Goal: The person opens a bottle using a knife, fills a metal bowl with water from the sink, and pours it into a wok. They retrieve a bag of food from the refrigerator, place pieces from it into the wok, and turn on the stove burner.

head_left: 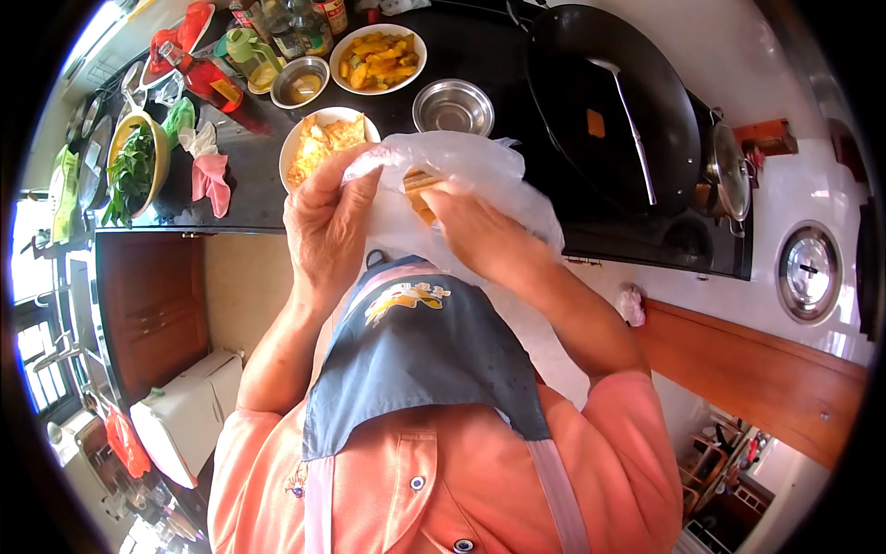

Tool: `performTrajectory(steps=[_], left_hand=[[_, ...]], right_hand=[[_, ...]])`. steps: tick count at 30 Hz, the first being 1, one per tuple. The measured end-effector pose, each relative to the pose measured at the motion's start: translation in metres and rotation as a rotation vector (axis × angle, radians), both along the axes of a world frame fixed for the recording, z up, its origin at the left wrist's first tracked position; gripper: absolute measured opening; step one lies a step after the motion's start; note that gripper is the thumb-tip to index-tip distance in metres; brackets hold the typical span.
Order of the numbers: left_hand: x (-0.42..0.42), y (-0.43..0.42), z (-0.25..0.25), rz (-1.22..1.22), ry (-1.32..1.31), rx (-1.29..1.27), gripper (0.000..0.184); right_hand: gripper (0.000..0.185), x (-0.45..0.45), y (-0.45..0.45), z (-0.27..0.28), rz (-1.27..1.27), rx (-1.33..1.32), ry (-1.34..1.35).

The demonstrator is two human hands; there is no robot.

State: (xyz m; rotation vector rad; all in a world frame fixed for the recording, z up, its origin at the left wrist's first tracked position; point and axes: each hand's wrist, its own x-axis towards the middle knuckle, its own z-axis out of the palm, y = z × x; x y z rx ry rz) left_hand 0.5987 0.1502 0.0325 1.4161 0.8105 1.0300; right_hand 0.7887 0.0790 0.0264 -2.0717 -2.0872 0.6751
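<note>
A translucent white plastic bag (461,157) is spread between my hands above the counter's front edge. My left hand (332,208) pinches the bag's left rim between thumb and fingers. Inside the bag's opening, my right hand (471,226) is closed on a yellow-brown item (421,192), which I cannot identify for sure. Just behind my left hand sits a white bowl of cooked egg (318,138), partly covered by that hand. An empty-looking steel bowl (453,108) stands behind the bag.
A black wok (591,74) holding a metal spatula (632,129) is at the right. Behind the bag are a bowl of yellow pieces (378,60) and a small steel bowl (301,83). Bottles (208,81) and a basket of green leaves (134,166) stand to the left.
</note>
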Motion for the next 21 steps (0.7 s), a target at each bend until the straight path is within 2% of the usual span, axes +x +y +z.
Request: performTrajectory(steps=[2,3,5,9,13,21], left_hand=[[-0.002,-0.004,-0.010,0.044,-0.029,0.060,0.022],[0.001,-0.006,-0.012,0.062,-0.059,0.072,0.022],[0.004,-0.010,-0.015,0.094,-0.063,0.050,0.022],[0.003,-0.017,-0.027,0.134,-0.054,-0.008,0.021],[-0.004,-0.016,-0.037,0.155,-0.072,-0.055,0.023],[-0.008,-0.010,-0.053,0.144,-0.021,-0.088,0.032]], right_hand=[[0.033,0.000,0.021,-0.062,0.116,0.396,0.036],[0.033,-0.007,0.035,-0.063,-0.102,0.169,0.379],[0.033,-0.006,0.055,-0.089,-0.244,0.006,0.600],[0.033,0.002,0.076,-0.129,-0.170,-0.128,0.616],[0.032,-0.001,0.085,-0.141,-0.133,-0.186,0.624],[0.032,0.005,0.088,-0.149,-0.162,-0.130,0.600]])
